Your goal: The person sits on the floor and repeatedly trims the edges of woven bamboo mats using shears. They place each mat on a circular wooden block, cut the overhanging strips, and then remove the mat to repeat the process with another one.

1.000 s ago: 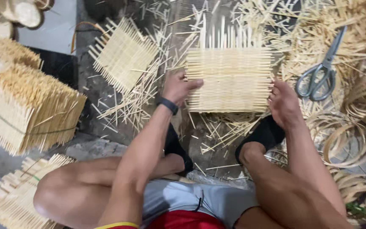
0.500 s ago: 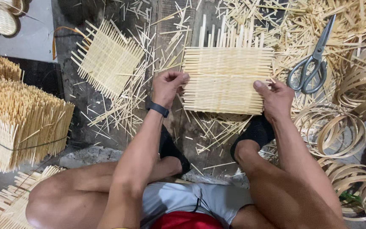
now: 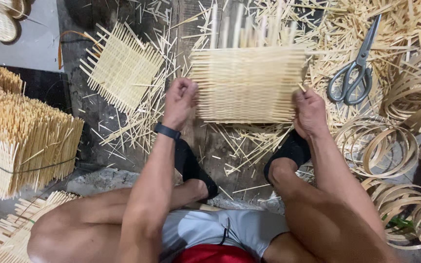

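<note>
Here we are, mid-frame: the mat (image 3: 247, 84), a square of woven bamboo slats, sits just above centre with loose upright strips sticking out of its top edge. The left hand (image 3: 180, 100) is curled into a loose fist at the mat's left edge, fingers tucked in against the slat ends. Whether it pinches a strip I cannot tell. The right hand (image 3: 309, 111) is closed on the lower right corner, thumb on top, clamping the weave.

My read: this is the tightening and squaring stage, both sides pressed inward so the rows sit close. The next move looks to call for even pressure from both hands, or the rows will skew, and a firm hold so the free strips at the top don't slide out.

Around the work: a second mat (image 3: 123, 65), tilted, lies at upper left, apart from the first. The scissors (image 3: 354, 73) rest at upper right on a litter of offcuts, near the right hand but not touching. Bundled sticks (image 3: 23, 139) stand at the left edge, and coiled hoops (image 3: 381, 148) lie at right.
</note>
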